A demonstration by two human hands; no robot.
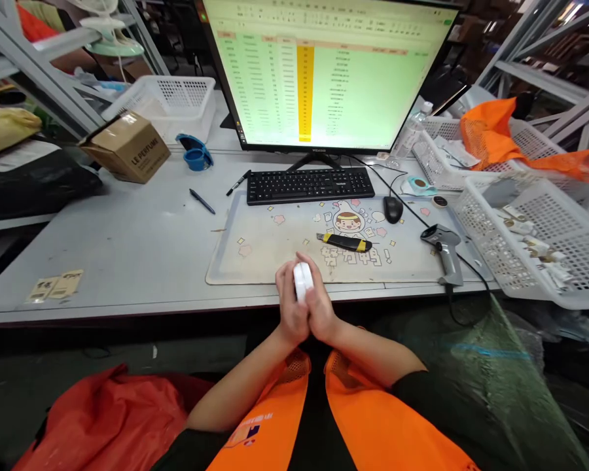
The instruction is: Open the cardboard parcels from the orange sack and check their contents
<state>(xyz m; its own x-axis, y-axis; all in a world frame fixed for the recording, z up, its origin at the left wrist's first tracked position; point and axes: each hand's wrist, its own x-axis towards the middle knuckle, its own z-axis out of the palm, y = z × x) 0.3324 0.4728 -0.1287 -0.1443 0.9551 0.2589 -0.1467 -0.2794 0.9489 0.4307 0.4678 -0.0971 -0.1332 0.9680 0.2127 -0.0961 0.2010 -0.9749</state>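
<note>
A small white object with rounded edges is clasped between my two hands at the front edge of the desk; its kind I cannot make out. My left hand wraps its left side and my right hand its right side, thumbs close together on it. Both hands are closed, and the lower part of the object is hidden by them. Just beyond lies a black and yellow utility knife on the cartoon desk mat, its blade end towards the left.
Behind the mat stand a black keyboard, a mouse and a monitor. A barcode scanner lies at right beside white baskets. At left are a cardboard box, a blue tape dispenser and a pen.
</note>
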